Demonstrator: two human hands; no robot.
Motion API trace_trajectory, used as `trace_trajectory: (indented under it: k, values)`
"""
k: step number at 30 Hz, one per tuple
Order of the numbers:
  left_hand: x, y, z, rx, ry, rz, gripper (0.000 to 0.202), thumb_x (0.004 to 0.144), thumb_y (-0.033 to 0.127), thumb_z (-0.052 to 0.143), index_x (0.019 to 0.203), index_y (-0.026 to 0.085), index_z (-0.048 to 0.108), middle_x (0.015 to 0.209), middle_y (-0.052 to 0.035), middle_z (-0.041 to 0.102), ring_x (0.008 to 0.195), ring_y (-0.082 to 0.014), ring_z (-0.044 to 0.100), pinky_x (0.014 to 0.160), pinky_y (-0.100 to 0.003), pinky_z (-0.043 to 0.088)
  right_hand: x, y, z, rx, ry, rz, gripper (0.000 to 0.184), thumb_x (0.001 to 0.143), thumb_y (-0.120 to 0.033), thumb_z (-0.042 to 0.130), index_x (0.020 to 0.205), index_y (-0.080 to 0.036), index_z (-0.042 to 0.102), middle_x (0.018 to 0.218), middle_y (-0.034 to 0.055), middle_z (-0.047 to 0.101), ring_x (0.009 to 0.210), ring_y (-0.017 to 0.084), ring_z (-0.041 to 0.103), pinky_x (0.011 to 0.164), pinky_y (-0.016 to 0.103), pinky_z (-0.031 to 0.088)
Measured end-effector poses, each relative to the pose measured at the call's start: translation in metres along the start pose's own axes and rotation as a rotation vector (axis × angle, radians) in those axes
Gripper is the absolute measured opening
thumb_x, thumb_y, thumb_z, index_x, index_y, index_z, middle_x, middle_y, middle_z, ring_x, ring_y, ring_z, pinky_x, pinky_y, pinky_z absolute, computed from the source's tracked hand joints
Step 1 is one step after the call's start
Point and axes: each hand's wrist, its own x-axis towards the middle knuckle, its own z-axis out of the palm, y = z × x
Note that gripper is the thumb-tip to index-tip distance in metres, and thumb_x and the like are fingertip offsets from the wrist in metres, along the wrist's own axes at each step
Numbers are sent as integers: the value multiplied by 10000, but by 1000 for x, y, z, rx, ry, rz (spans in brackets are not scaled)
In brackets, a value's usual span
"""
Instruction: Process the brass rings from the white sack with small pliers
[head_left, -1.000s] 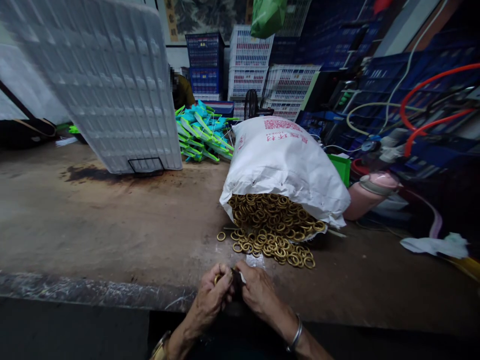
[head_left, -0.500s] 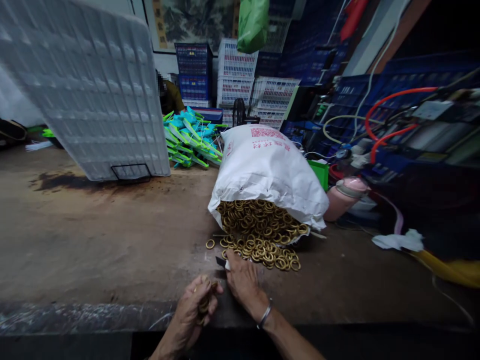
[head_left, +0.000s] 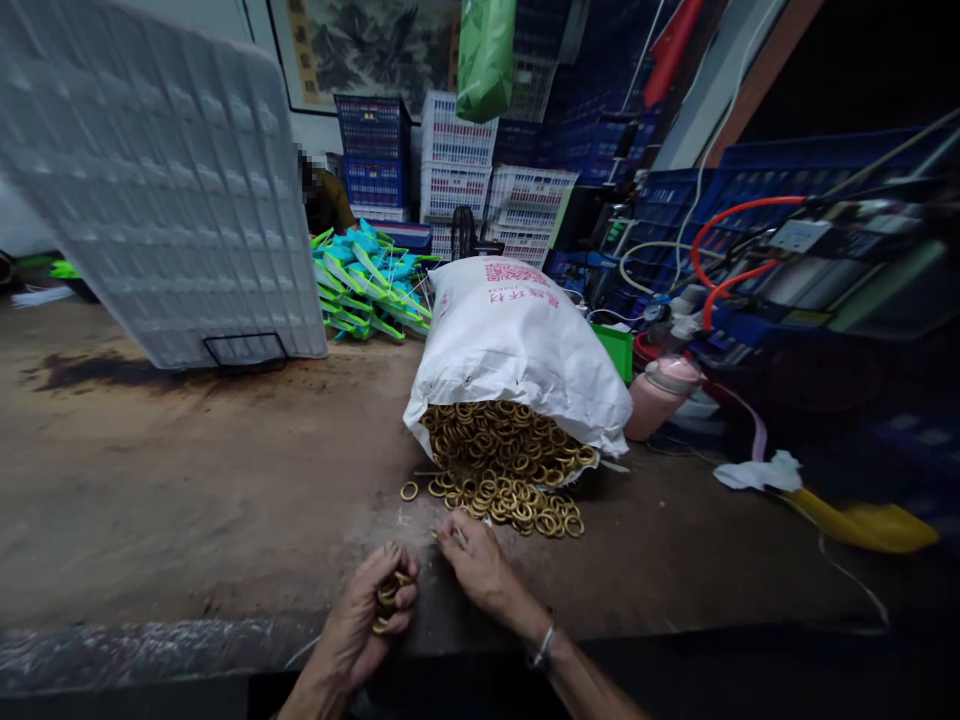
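Note:
My left hand (head_left: pixel 375 605) is closed around several gold-coloured rings (head_left: pixel 388 590) near the table's front edge. To its right, my right hand (head_left: pixel 480 565) pinches a small knife (head_left: pixel 459 537), mostly hidden by the fingers and pointing left. A small pile of loose gold rings (head_left: pixel 525 505) lies just beyond the right hand. These spill from the mouth of a white woven sack (head_left: pixel 517 325) with red print, which lies on its side and has more rings inside. One single ring (head_left: pixel 409 491) rests apart, left of the pile.
A ribbed translucent plastic panel (head_left: pixel 187 200) stands tilted at the left in a black wire holder (head_left: pixel 246 350). Green and blue plastic pieces (head_left: pixel 367 280) are heaped behind. A pink bottle (head_left: pixel 664 395) and machinery with red hoses (head_left: pixel 712 240) stand right. Stacked crates (head_left: pixel 457 140) line the back.
The view has shifted slightly, so the scene sits further left. My left hand has turned, showing more of its rings. The dark blade in my right hand has turned and shows less.

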Motion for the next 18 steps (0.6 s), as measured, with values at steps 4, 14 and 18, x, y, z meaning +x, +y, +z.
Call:
trace_trajectory:
  k: [4,14,18]
  values:
    - [1,-1,12,319,129,149,348,693,486,594,849,194,488,606,62,496,387,-34,416,316,-119,236,-6,-9,-8,372,-149,48,137,737,-285,467,647,-182,455,533,-68,371,513,79,332,495,193,272]
    - [2,-13,16,638,122,296,359,732,531,505,641,188,453,421,78,436,324,-44,333,340,-153,248,-14,-14,-2,619,-217,199,242,737,-428,473,682,-205,396,443,-118,290,366,43,209,378,183,178]
    - [1,-15,15,666,117,329,345,749,512,499,652,181,483,435,72,445,331,-40,327,345,-153,252,-13,-10,4,623,-233,257,310,734,-514,450,729,-207,401,453,-110,374,335,40,215,341,180,153]
